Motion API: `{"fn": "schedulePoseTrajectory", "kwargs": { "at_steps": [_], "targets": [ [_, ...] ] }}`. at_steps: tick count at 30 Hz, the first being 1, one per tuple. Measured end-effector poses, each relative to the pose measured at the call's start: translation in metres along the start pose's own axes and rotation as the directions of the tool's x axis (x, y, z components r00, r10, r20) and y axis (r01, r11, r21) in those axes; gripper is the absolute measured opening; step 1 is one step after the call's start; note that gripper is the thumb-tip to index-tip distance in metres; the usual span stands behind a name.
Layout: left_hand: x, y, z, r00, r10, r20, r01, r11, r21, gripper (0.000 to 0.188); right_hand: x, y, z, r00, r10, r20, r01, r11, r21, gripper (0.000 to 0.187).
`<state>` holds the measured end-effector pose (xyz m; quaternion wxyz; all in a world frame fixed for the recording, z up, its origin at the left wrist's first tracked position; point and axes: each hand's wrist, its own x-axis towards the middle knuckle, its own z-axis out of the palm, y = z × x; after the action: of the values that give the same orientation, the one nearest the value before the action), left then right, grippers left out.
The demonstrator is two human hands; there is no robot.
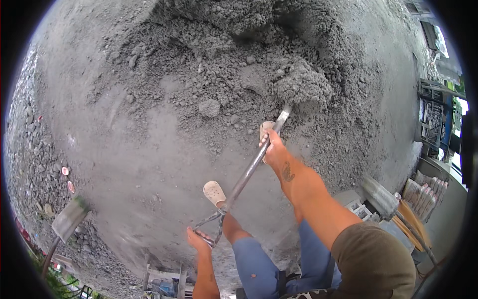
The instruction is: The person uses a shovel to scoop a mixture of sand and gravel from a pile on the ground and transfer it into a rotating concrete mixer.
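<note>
A long-handled shovel (pixel 248 173) slants from my lower left up toward a large heap of loose grey sandy material (pixel 209 30). My left hand (pixel 200 240) is closed on the triangular grip at its near end. Farther along, my right hand (pixel 272 147) wraps round the metal shaft just below the blade socket. Clumpy grey material (pixel 302 85) covers the blade, which is hidden beneath it at the heap's edge. My feet, in beige clogs (pixel 214 193), stand on either side of the shaft.
Pebbly ground (pixel 35 164) runs along the left. A second shovel (pixel 70 219) stands at lower left, and another shovel-like tool (pixel 379 194) at right. Stacked sacks (pixel 424 194) and metal equipment (pixel 435 117) line the right side. Lumps (pixel 209 107) lie scattered before the heap.
</note>
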<state>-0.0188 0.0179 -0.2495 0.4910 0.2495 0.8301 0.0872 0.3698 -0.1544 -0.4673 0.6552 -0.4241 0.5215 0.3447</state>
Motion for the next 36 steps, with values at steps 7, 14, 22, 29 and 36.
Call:
{"fn": "schedulePoseTrajectory", "kwargs": {
  "at_steps": [7,14,22,29,36],
  "targets": [
    [-0.115,0.038,-0.259,0.999,-0.007,-0.034,0.005,0.998,-0.056,0.043,-0.224,0.104,-0.043,0.985,0.155,-0.071,-0.158,0.986,-0.047,0.015],
    [-0.192,0.114,-0.389,0.981,0.188,0.037,-0.187,0.982,-0.039,0.042,-0.424,0.276,-0.048,0.948,0.279,0.155,-0.287,0.958,0.031,0.017],
    [-0.252,0.104,-0.366,0.849,0.337,0.406,-0.406,0.909,0.094,0.042,-0.549,0.32,-0.13,0.926,0.343,0.159,-0.374,0.892,0.254,0.014],
    [-0.377,-0.009,-0.287,0.535,0.218,0.816,-0.587,0.791,0.173,0.041,-0.654,0.189,-0.288,0.997,0.009,0.077,-0.053,0.809,0.586,0.015],
    [-0.533,-0.166,-0.304,0.139,-0.157,0.978,-0.752,0.626,0.208,0.041,-0.828,0.025,-0.565,0.835,-0.493,-0.245,0.462,0.385,0.799,0.019]
  ]
}}
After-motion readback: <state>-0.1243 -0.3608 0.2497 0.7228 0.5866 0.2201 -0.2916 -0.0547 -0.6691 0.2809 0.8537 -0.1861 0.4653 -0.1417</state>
